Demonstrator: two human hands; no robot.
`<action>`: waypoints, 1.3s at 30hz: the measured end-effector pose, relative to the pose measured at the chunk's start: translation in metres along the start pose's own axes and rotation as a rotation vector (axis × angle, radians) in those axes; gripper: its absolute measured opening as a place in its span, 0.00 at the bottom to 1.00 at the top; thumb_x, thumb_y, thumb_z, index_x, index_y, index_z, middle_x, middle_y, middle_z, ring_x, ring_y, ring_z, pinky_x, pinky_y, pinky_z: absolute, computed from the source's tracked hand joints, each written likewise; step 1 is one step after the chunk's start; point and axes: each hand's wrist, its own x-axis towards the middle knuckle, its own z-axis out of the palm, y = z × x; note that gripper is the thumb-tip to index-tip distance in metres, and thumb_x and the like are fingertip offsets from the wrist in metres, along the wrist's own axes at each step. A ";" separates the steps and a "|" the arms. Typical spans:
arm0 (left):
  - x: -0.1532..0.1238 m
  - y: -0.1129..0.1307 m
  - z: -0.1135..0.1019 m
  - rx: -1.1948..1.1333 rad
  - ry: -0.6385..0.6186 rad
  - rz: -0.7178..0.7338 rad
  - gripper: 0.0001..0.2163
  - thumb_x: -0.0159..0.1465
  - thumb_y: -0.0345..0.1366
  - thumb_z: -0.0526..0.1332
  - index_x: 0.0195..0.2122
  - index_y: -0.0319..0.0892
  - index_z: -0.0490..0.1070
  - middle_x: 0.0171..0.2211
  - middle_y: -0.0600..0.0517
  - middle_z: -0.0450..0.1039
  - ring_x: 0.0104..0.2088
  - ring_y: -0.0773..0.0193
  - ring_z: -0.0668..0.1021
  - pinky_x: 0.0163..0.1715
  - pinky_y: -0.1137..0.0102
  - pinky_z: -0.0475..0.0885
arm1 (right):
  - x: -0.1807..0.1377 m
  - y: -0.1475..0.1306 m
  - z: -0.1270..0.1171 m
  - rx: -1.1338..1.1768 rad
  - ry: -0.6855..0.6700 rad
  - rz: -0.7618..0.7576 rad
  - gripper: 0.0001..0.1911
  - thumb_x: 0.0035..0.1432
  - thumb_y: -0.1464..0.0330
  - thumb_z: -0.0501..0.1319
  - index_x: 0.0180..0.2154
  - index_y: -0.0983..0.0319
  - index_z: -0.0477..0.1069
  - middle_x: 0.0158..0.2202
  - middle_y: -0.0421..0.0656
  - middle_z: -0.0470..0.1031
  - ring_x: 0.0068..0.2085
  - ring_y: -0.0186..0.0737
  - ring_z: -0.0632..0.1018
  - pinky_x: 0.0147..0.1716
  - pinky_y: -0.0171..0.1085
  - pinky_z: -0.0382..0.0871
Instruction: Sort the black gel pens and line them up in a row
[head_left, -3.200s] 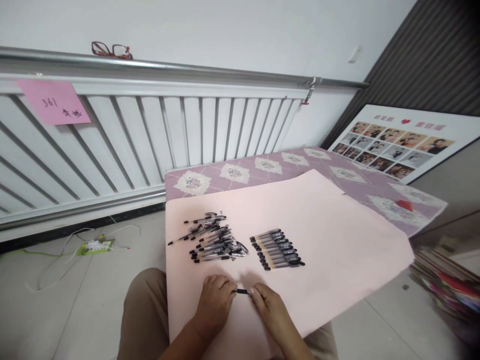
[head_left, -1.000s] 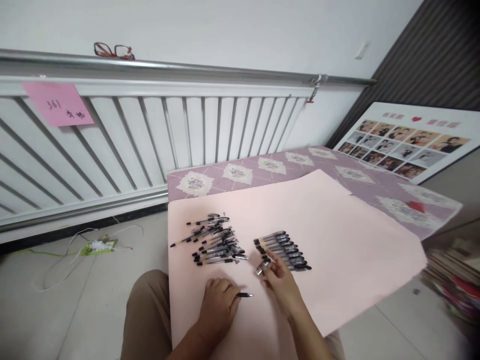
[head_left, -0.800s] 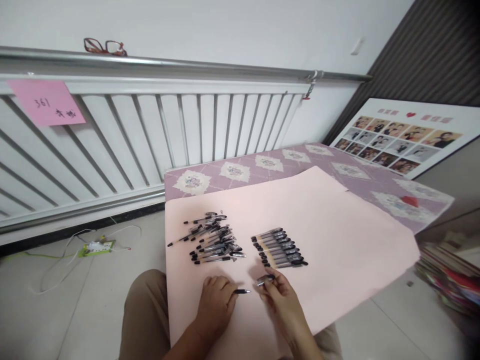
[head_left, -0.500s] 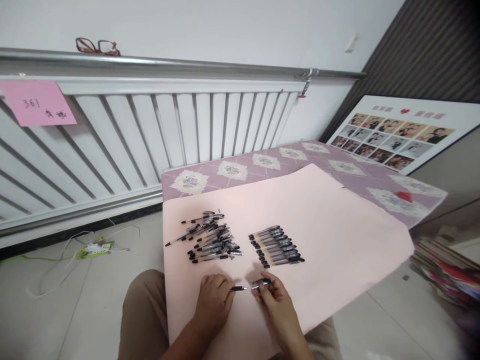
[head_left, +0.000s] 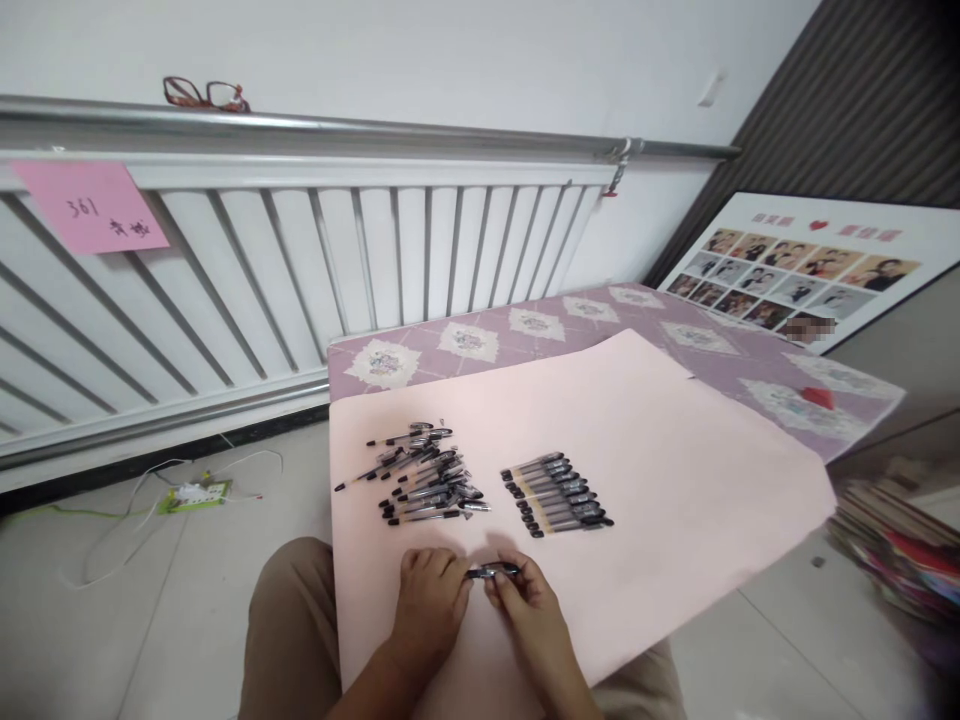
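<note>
Low over the front of the pink sheet, my left hand [head_left: 431, 600] is closed around the barrel of a black pen [head_left: 475, 574], most of it hidden by the fingers. My right hand [head_left: 531, 598] pinches a dark, clipped pen cap [head_left: 498, 570], which now sits over the pen's tip; whether it is pushed fully on I cannot tell. Beyond my left hand lies a loose pile of pens and caps [head_left: 427, 475]. Several capped pens lie side by side in a slanting row [head_left: 556, 495] beyond my right hand.
The pink sheet [head_left: 675, 480] covers most of a table with a purple patterned cloth [head_left: 517, 345]. A white radiator [head_left: 405, 250] stands behind it. Glasses [head_left: 206, 95] rest on the pipe above. A power strip [head_left: 196, 495] lies on the floor at left; stacked papers [head_left: 900, 560] are at right.
My right hand has moved left, bringing the cap over the bare pen tip; the gap between them is closed. My left hand has stayed nearly in place.
</note>
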 end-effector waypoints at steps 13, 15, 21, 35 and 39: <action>0.000 -0.002 0.005 0.053 -0.066 -0.045 0.05 0.62 0.32 0.58 0.36 0.49 0.71 0.33 0.56 0.71 0.36 0.62 0.69 0.40 0.62 0.54 | 0.004 0.009 -0.005 -0.018 -0.024 0.005 0.17 0.45 0.62 0.66 0.38 0.60 0.69 0.27 0.38 0.72 0.26 0.33 0.71 0.28 0.33 0.67; -0.001 -0.003 0.007 0.063 -0.070 -0.032 0.04 0.62 0.32 0.58 0.36 0.49 0.71 0.32 0.56 0.71 0.35 0.62 0.69 0.40 0.62 0.54 | 0.004 0.007 -0.004 -0.078 -0.040 -0.003 0.16 0.45 0.62 0.65 0.37 0.60 0.70 0.27 0.38 0.72 0.27 0.34 0.71 0.29 0.34 0.67; -0.003 -0.007 0.012 0.048 -0.058 0.000 0.04 0.62 0.32 0.58 0.34 0.47 0.70 0.31 0.56 0.70 0.34 0.64 0.69 0.40 0.63 0.54 | 0.001 -0.004 -0.002 -0.204 -0.090 -0.017 0.13 0.46 0.63 0.63 0.37 0.60 0.71 0.29 0.40 0.74 0.30 0.38 0.73 0.31 0.35 0.68; -0.004 -0.006 0.012 0.042 0.023 0.027 0.04 0.62 0.35 0.58 0.37 0.48 0.71 0.30 0.55 0.72 0.33 0.63 0.70 0.39 0.63 0.55 | 0.002 0.008 -0.007 -0.193 -0.091 -0.060 0.12 0.50 0.63 0.61 0.38 0.59 0.71 0.31 0.40 0.74 0.33 0.40 0.74 0.35 0.37 0.69; -0.004 -0.004 0.010 0.053 0.053 -0.004 0.09 0.61 0.37 0.59 0.43 0.48 0.70 0.35 0.53 0.73 0.37 0.60 0.71 0.40 0.63 0.56 | 0.003 0.012 -0.009 -0.044 -0.076 -0.012 0.13 0.49 0.63 0.63 0.38 0.59 0.70 0.30 0.40 0.73 0.31 0.38 0.74 0.34 0.36 0.70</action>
